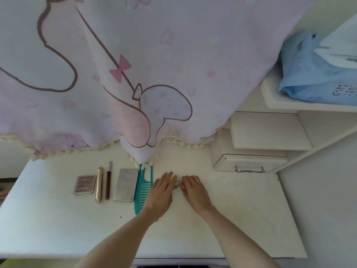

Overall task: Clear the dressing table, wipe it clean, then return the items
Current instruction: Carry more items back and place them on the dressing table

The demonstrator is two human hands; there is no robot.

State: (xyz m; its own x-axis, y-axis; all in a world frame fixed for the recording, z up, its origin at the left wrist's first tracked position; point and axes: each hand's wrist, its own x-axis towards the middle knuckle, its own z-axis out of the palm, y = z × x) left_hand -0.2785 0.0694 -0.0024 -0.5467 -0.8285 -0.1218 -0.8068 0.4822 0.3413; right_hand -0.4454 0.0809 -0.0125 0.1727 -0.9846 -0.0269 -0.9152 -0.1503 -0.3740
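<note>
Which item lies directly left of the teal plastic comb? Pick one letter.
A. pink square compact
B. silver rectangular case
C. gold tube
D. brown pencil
B: the silver rectangular case lies right beside the teal plastic comb, with the other items farther left on the white dressing table.

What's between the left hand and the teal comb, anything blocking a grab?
Nothing visible. The left hand lies flat right beside the teal comb, its wrist overlapping the comb's lower end. The silver case sits on the comb's far side, not between them. The right hand is off to the other side, holding a small red item.
</note>
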